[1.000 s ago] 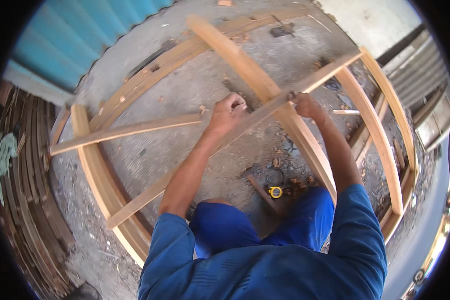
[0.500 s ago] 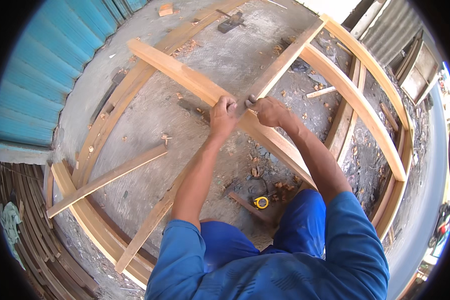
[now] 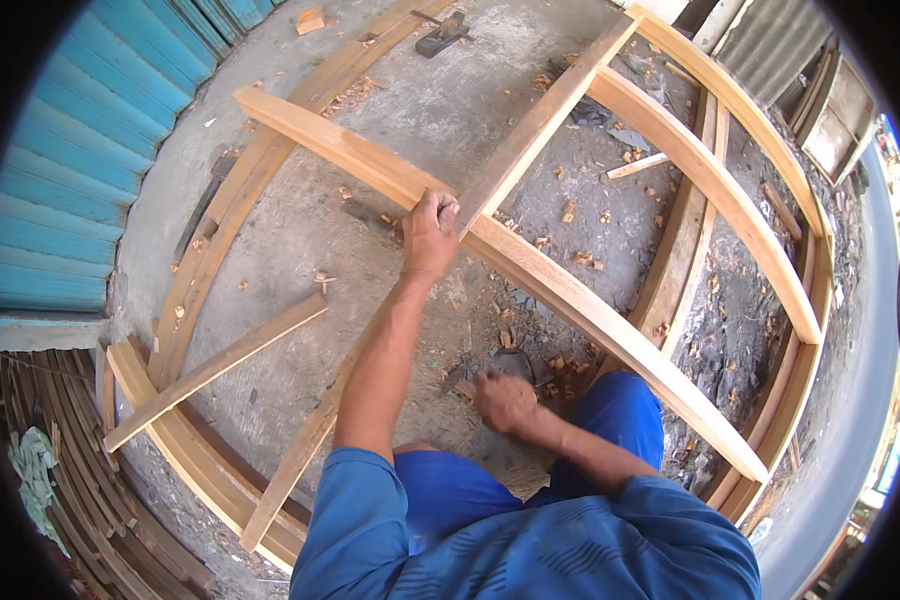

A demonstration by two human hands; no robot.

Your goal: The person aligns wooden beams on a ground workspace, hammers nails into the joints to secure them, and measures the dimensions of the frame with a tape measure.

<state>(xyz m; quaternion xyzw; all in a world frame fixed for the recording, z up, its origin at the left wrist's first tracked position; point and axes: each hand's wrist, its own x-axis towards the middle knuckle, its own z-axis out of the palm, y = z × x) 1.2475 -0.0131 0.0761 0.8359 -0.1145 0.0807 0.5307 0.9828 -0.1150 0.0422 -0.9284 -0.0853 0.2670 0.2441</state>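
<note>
My left hand [image 3: 431, 235] rests where a long wooden strip [image 3: 545, 125] crosses a pale timber beam [image 3: 350, 155]. Its fingers are curled together in a pinch; whatever lies between them is too small to make out. Low in front of my knees is my right hand [image 3: 507, 403], bent downward and slightly blurred, its fingertips hidden. Beside those fingers shows the end of a small brown wooden stick [image 3: 462, 386]. The hand covers the spot where a yellow tape measure lay.
Curved pale timbers [image 3: 715, 185] form a frame on the right. A hand plane [image 3: 442, 36] lies on the concrete at the far side. A loose batten [image 3: 220, 368] crosses the left timbers. Stacked dark slats [image 3: 80, 470] and blue corrugated metal [image 3: 80, 160] border the left; wood chips litter the ground.
My right hand has left the crossing and dropped toward the ground by my knees, over the tape measure's place. My left hand stays at the crossing.
</note>
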